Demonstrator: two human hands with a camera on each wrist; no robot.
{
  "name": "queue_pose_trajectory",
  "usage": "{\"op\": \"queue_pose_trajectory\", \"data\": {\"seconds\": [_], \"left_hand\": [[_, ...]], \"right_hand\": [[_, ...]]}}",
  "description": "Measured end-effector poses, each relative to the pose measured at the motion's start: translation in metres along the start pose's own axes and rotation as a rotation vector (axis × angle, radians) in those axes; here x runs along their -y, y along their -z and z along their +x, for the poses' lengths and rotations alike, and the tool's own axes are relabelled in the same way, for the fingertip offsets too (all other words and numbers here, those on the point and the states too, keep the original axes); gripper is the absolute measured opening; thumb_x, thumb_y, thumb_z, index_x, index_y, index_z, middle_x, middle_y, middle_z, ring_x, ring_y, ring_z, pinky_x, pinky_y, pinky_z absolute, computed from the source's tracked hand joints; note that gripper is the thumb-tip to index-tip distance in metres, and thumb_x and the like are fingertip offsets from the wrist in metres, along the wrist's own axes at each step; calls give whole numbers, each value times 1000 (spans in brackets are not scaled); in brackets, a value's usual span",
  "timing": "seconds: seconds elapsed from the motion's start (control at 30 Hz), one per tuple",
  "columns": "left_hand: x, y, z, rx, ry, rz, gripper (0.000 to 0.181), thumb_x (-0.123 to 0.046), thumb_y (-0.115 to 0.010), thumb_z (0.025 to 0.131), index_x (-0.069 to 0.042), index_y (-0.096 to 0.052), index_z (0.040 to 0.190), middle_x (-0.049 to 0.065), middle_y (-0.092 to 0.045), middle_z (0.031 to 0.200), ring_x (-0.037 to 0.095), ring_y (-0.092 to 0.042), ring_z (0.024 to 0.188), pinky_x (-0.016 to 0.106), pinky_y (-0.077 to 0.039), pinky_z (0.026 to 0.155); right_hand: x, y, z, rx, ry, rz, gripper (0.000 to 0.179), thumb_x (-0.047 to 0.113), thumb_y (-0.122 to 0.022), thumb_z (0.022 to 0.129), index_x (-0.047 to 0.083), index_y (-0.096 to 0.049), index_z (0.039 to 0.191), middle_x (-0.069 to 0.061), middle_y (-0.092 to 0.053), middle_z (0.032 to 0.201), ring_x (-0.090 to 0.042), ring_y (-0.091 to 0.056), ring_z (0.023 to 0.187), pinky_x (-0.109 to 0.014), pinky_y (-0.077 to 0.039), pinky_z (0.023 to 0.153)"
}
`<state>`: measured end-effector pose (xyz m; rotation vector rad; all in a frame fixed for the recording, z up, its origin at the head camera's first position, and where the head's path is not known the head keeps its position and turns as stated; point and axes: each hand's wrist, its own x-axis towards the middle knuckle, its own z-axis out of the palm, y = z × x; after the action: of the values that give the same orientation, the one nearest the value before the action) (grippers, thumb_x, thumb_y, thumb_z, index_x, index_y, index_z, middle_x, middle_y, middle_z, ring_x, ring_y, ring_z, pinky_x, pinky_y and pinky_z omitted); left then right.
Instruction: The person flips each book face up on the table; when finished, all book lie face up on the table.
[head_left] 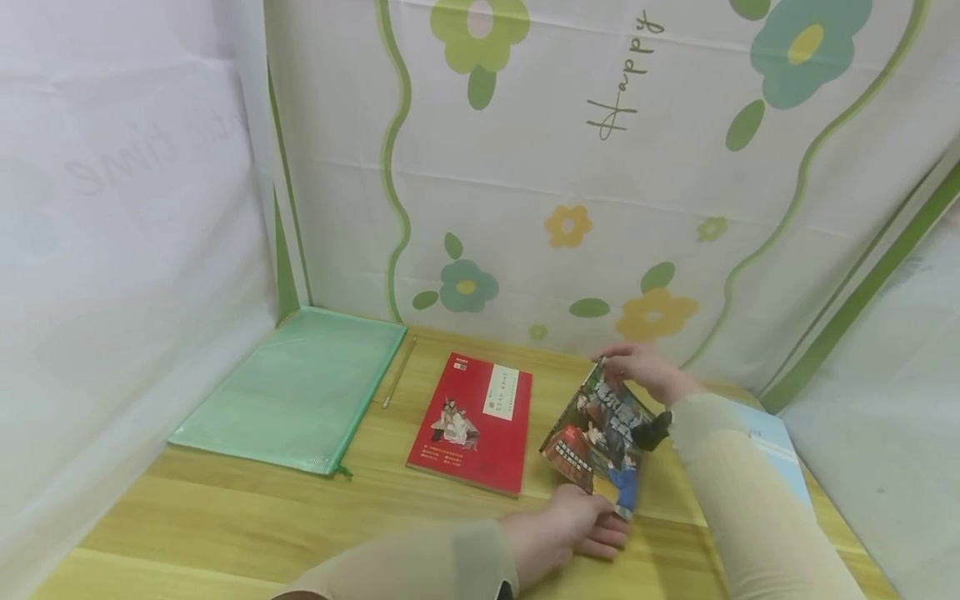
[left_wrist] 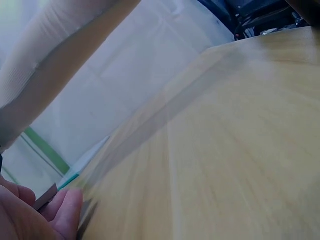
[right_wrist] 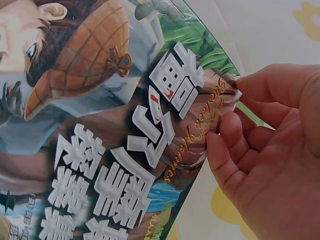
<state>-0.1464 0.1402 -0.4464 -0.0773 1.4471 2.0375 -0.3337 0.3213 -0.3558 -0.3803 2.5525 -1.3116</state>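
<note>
A book with a dark illustrated cover (head_left: pixel 600 429) is held tilted above the table by both hands. At its far edge my right hand (head_left: pixel 641 367) pinches the cover between thumb and fingers; the right wrist view shows the large white characters of the cover (right_wrist: pixel 165 100) and the right hand (right_wrist: pixel 275 135) at its edge. My left hand (head_left: pixel 566 529) grips the near corner, thumb above and fingers underneath. In the left wrist view, the left hand (left_wrist: pixel 30 215) holds only a thin dark edge of the book (left_wrist: pixel 46 197); the rest is hidden there.
A red book (head_left: pixel 480 425) lies flat left of the held book. Beyond it are a thin stick (head_left: pixel 400 371) and a green zip pouch (head_left: pixel 292 387). A light blue booklet (head_left: pixel 776 450) lies at the right, partly behind the right sleeve. Flowered cloth (head_left: pixel 510 167) hangs behind the wooden table.
</note>
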Motion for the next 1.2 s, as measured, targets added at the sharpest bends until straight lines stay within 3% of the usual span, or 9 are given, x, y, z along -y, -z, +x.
{"op": "queue_pose_trajectory", "data": {"seconds": [0.4, 0.67, 0.8, 0.97, 1.2], "left_hand": [[3, -11, -3, 26, 24, -102, 27, -9, -47, 100, 14, -55, 111, 26, -70, 89, 41, -70, 89, 52, -57, 77], [7, -18, -3, 29, 36, -170, 37, -9, -45, 101, 18, -41, 126, 32, -68, 89, 46, -68, 90, 56, -56, 77], [9, -21, -4, 19, 58, -219, 41, -10, -45, 102, 16, -36, 132, 32, -68, 87, 47, -68, 87, 58, -56, 75], [9, -23, -5, 43, 88, -273, 38, -15, -43, 104, 10, -41, 132, 31, -68, 90, 46, -68, 90, 59, -55, 78], [11, -26, -4, 86, 62, -294, 39, -16, -43, 103, 8, -38, 132, 31, -68, 94, 47, -67, 93, 62, -53, 81]], "right_hand": [[12, -8, 10, 73, -18, -77, 30, 5, -51, 99, -5, -60, 126, -17, -67, 77, -32, -64, 75, -45, -50, 89], [25, -27, 21, 91, -97, -135, 31, -3, -50, 91, -3, -66, 117, -23, -64, 75, -39, -62, 70, -48, -54, 70], [28, -32, 24, 124, -106, -171, 31, -3, -50, 90, -1, -67, 116, -25, -63, 75, -45, -58, 66, -50, -54, 68], [29, -38, 30, 166, -87, -205, 30, -4, -48, 92, -3, -66, 115, -26, -63, 76, -50, -56, 67, -53, -54, 65], [27, -45, 37, 203, -84, -230, 32, -6, -47, 92, -9, -63, 119, -27, -62, 74, -52, -56, 69, -54, -53, 65]]}}
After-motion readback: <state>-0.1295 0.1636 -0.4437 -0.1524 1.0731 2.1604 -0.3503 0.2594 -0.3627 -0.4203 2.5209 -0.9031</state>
